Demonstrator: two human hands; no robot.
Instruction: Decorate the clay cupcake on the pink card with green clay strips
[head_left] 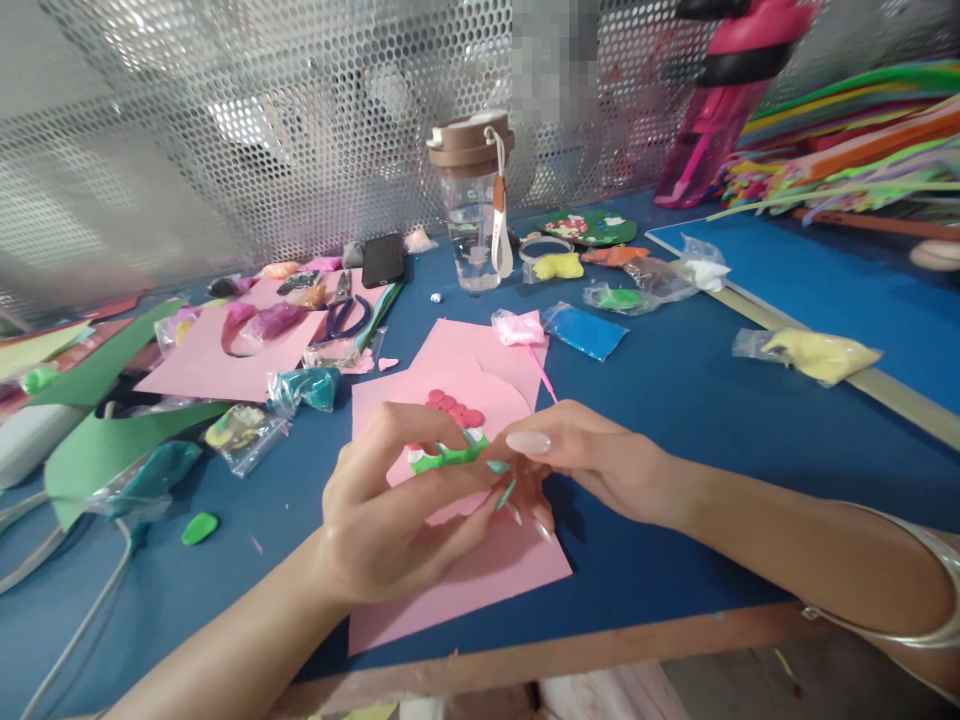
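Note:
My left hand [390, 515] and my right hand [581, 460] meet over a pink paper sheet [465, 580] near the table's front edge. Both pinch small bits of green clay [499, 482] between fingertips. Just behind the fingers, on the pink sheet, lies a clay figure: a green strip [446, 457] with white bits and a cluster of red discs [454, 408] above it. A bangle sits on my right forearm.
A clear bottle with a brown lid [474, 200] stands behind, with a black phone [382, 258], scissors [343, 315] and several bags of coloured clay around. Green paper [112, 440] and a cable lie left. A pink bottle [724, 100] and coloured strips sit back right.

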